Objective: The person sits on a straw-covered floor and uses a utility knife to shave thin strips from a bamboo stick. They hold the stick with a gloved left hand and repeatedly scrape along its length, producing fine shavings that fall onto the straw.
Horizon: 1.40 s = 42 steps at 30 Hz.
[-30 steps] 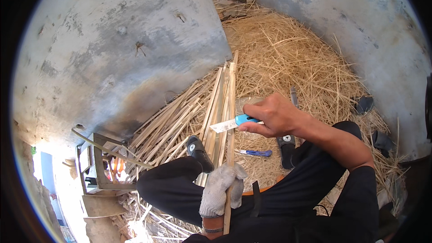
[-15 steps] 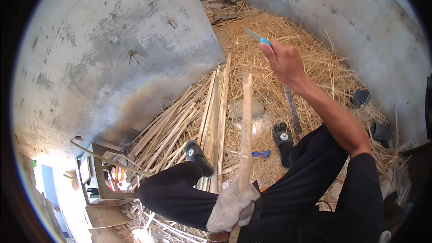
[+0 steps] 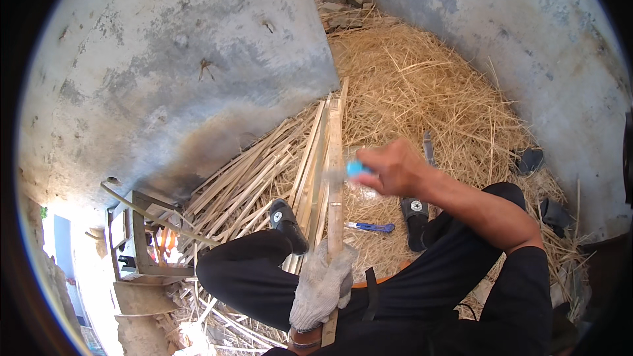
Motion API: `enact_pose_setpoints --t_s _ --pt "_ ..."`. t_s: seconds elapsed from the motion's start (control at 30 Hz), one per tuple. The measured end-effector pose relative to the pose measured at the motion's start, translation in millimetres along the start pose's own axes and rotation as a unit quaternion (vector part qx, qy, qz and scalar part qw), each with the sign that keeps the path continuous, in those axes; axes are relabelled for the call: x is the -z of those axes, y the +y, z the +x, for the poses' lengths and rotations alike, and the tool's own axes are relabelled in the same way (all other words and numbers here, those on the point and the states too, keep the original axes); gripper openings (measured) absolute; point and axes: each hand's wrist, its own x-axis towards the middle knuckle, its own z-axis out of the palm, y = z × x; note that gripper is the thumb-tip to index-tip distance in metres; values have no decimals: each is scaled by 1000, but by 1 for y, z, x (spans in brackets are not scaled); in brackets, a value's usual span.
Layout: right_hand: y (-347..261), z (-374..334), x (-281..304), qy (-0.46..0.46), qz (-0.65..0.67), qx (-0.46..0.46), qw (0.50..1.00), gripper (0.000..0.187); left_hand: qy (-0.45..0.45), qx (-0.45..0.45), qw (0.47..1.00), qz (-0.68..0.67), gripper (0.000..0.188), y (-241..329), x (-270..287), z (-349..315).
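Observation:
My left hand (image 3: 321, 287), in a pale knitted work glove, is closed round the lower part of a bamboo strip (image 3: 335, 184). The strip stands almost straight away from me, its far end over other strips. My bare right hand (image 3: 393, 168) grips a knife by its light-blue handle (image 3: 357, 169). The blade is smeared by motion and lies at or across the strip, left of the handle; whether it touches, I cannot tell.
Long split strips (image 3: 250, 171) lie fanned against the left wall. Straw-like shavings (image 3: 422, 86) cover the floor. A blue box cutter (image 3: 372, 227) and a long blade (image 3: 428, 148) lie near my right foot (image 3: 415, 221). A wooden frame (image 3: 135, 237) stands at lower left.
My right hand with the knife has swung down and left, from above the shavings to the bamboo strip. The strip's far end has shifted left along with my gloved hand.

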Motion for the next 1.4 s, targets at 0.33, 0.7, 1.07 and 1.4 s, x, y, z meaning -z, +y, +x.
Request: enact_pose_setpoints --t_s 0.33,0.7,1.07,1.4 --pt "36 3 25 8 13 -41 999 45 -29 15 999 19 29 12 -7 0" --pt "68 15 19 39 -147 -307 940 51 -55 14 998 18 28 -3 -6 -7" --pt "-1 -1 16 -79 76 -23 994 47 -125 -3 969 -214 27 1 19 9" --pt "-17 -1 -8 -95 -3 -66 993 52 -98 -4 969 -228 28 -4 17 8"
